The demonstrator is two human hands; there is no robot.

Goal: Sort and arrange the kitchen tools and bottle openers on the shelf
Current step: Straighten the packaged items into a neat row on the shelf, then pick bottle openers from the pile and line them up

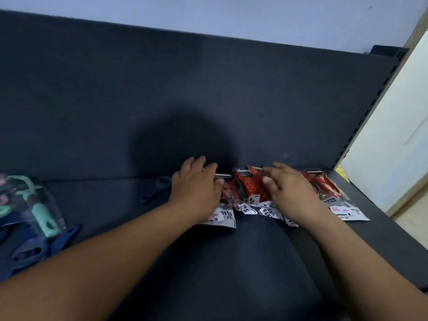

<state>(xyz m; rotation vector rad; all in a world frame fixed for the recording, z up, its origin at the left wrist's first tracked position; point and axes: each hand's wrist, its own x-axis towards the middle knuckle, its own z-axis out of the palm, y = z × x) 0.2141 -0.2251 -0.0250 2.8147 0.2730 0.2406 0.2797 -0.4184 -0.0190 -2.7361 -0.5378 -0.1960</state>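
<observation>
Several clear packets holding red kitchen tools [246,191] lie in a row at the back of the dark shelf [208,262], white labels toward me. My left hand [196,188] lies on the left end of the row, fingers laid over a packet. My right hand [287,191] covers the packets to the right of the middle, fingers bent down onto them. One more red packet [333,195] shows at the right end of the row. A dark bottle opener [155,191] lies flat on the shelf just left of my left hand.
At the left edge lies a heap of packets with mint-green handled tools [39,212] and dark blue openers [39,249]. The shelf's dark back panel [185,93] rises behind the row. The slotted upright [372,110] and a pale wall bound the right side.
</observation>
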